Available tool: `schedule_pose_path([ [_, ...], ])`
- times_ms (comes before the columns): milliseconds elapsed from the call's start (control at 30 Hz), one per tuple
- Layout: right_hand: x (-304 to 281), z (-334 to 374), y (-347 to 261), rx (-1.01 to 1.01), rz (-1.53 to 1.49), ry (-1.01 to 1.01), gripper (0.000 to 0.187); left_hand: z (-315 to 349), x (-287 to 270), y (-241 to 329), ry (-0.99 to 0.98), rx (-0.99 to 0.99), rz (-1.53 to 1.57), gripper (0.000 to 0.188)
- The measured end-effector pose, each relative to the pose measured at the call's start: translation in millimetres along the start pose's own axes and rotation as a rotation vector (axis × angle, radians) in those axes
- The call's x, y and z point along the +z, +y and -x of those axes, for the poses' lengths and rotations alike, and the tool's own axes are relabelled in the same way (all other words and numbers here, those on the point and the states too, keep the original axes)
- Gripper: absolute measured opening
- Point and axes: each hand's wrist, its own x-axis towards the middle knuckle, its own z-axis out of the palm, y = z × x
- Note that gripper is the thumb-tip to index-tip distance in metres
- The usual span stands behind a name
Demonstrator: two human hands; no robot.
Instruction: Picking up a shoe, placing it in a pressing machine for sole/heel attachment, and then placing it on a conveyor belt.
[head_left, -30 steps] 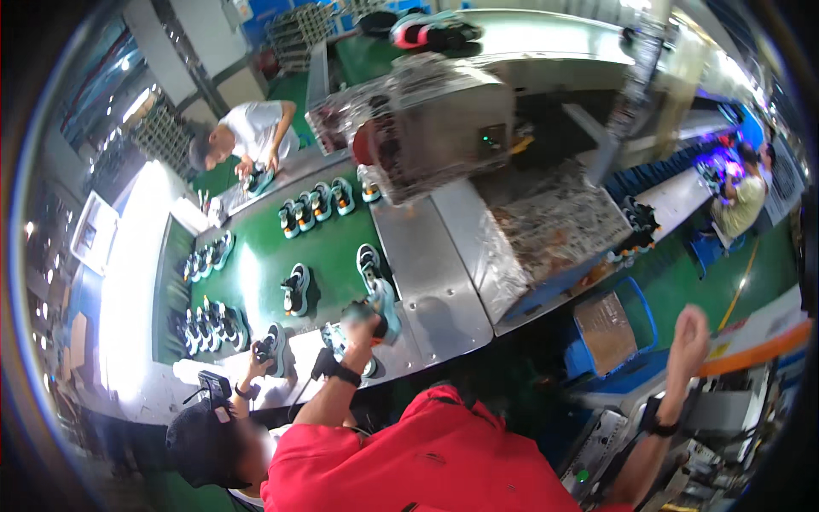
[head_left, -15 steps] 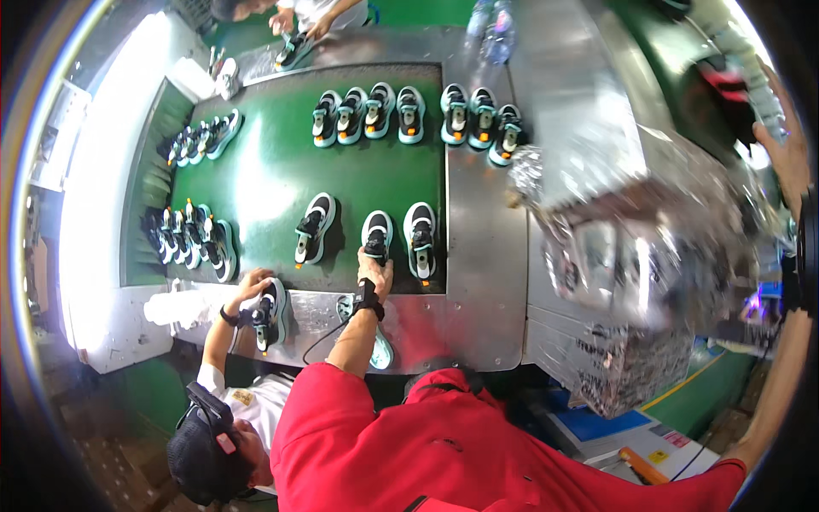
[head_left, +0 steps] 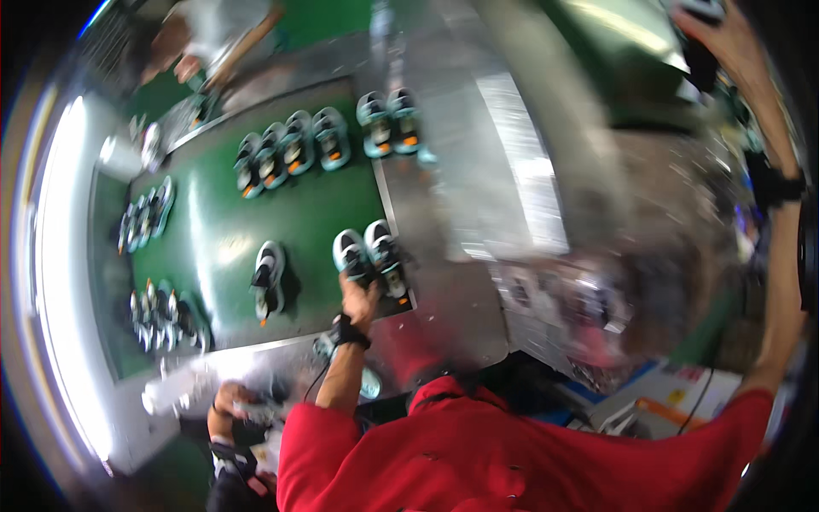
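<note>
A: Where are the hands?
B: The left hand (head_left: 360,299) is curled round the near end of a black-and-white shoe (head_left: 351,250); the shoe is over the right near part of the green-topped desk (head_left: 217,192), just beside a second shoe (head_left: 381,240).
A: And the right hand (head_left: 723,38)?
B: Raised at the upper right edge, its fingers against a dark item (head_left: 701,66) with a pale part; I cannot tell whether they close on it.
A: What else is on the desk?
B: A lone shoe (head_left: 269,271) left of the held one; a row of four shoes (head_left: 296,147) beyond; a co-worker's hand (head_left: 229,398), blurred, at the near left edge.
</note>
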Motion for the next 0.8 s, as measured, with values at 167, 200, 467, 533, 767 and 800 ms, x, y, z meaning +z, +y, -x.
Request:
schedule_pose_path([
  [167, -122.0, 89.5, 18.4, 0.061, -0.379, 0.458, 0.042, 39.7, -12.6, 55.6, 0.218, 0.338, 0.206, 0.06],
  [200, -149.4, 112.7, 22.0, 0.038, -0.472, 0.58, 0.038, 56.5, -10.6, 83.8, 0.186, 0.431, 0.271, 0.054],
  [467, -265.2, 369.8, -28.1, 0.707, -0.948, 0.409, 0.029, 261.5, 2.4, 309.2, -1.665, 0.134, 0.88, 0.068],
  [533, -287.7, 427.5, -47.6, 0.914, -0.855, 0.398, 0.039, 304.6, 24.5, 325.2, -1.801, 0.2, 0.953, 0.066],
  [767, -354.4, 654.9, -112.9, 1.353, -0.723, 0.829, 0.058, 503.8, 45.2, 338.1, -2.215, 0.101, 0.827, 0.056],
  [800, -369.4, 686.6, -132.3, 1.422, -0.767, 1.014, 0.064, 537.7, 51.3, 332.9, -2.253, 0.003, 0.784, 0.05],
])
